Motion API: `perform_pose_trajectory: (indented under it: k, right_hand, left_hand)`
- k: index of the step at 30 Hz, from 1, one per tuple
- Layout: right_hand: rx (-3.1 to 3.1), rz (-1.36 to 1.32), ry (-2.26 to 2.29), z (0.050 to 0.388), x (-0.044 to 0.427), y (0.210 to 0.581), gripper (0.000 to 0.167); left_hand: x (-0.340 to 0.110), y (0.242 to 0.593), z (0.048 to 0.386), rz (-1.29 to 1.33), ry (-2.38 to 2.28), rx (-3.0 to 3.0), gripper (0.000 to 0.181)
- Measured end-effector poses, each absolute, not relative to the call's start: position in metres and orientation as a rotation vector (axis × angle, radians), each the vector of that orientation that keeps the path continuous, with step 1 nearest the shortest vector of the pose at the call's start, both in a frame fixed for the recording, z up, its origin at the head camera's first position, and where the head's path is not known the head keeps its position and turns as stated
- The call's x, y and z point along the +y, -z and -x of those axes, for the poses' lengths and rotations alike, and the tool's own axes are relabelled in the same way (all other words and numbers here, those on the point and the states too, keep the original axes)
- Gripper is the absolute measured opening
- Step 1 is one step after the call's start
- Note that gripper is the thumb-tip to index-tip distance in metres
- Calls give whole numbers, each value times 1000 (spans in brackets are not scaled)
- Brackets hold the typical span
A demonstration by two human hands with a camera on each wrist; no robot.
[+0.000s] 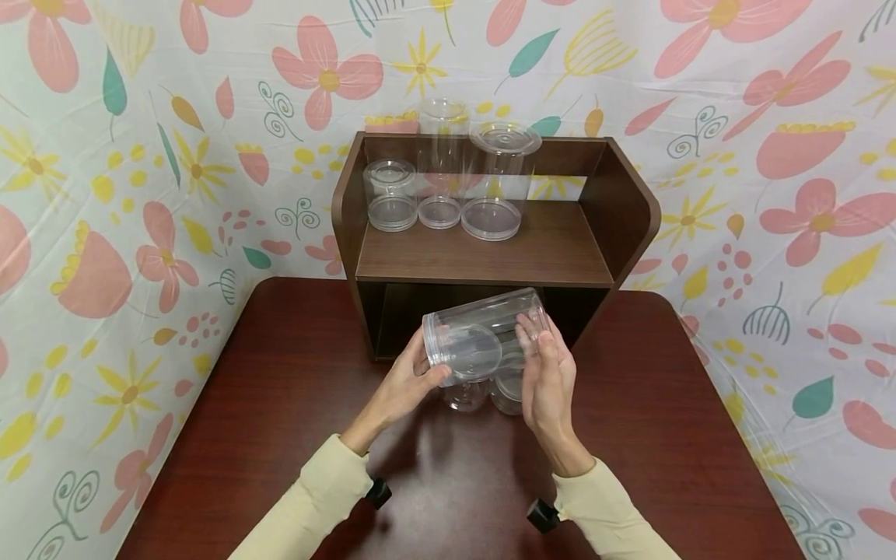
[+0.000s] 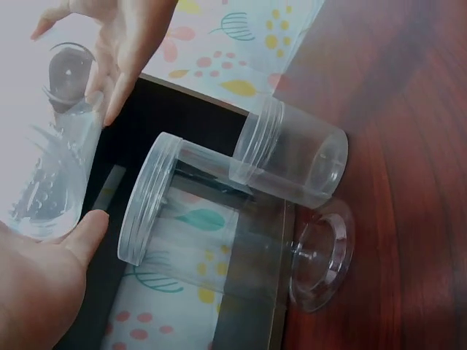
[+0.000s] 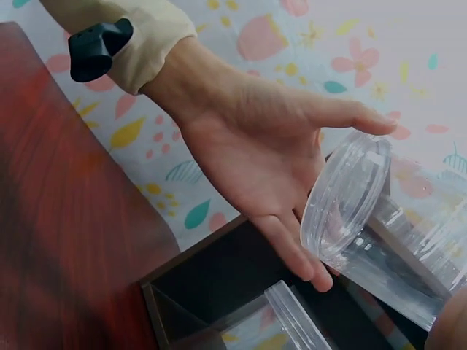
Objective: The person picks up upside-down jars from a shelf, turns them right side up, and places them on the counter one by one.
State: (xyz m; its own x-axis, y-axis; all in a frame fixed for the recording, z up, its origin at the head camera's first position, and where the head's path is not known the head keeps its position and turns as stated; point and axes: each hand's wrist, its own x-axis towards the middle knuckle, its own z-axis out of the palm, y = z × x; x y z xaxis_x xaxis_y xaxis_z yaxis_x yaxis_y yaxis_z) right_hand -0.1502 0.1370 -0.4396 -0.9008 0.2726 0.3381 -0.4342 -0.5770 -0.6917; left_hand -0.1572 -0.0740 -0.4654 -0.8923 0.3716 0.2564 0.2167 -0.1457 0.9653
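A clear plastic jar point(image 1: 483, 313) is held tilted on its side above the table, in front of the shelf. My left hand point(image 1: 407, 385) grips its ridged left end, thumb on the near side. At the other end, my right hand point(image 1: 550, 389) spans the jar between thumb and fingers; the right wrist view shows the palm point(image 3: 248, 138) turned toward that rim. Below, two more clear jars stand upright on the table: a larger jar point(image 2: 211, 219) and a smaller jar point(image 2: 306, 157). In the head view, the held jar partly hides them.
A brown two-level shelf point(image 1: 483, 257) stands at the back of the dark red table point(image 1: 280, 404). On its upper level are a short lidded jar point(image 1: 390, 194), a tall narrow jar point(image 1: 442, 163) and a wide jar point(image 1: 500, 179). Flowered cloth point(image 1: 210, 93) hangs behind and at both sides.
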Motion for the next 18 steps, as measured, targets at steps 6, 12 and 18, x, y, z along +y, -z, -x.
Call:
perform_pose_trajectory:
  k: [6,12,18]
  right_hand:
    - [-1277,-248,-2451,148,137,438,65]
    - [-1403,-264,-2422,147,140,438,62]
    - [-1420,-230,-2338,151,150,435,63]
  left_hand:
    - [-73,466,156,-670,-2317,1904,89]
    - [-75,466,157,-677,-2381,1915,89]
    - [-83,456,154,-615,-2399,1956,85]
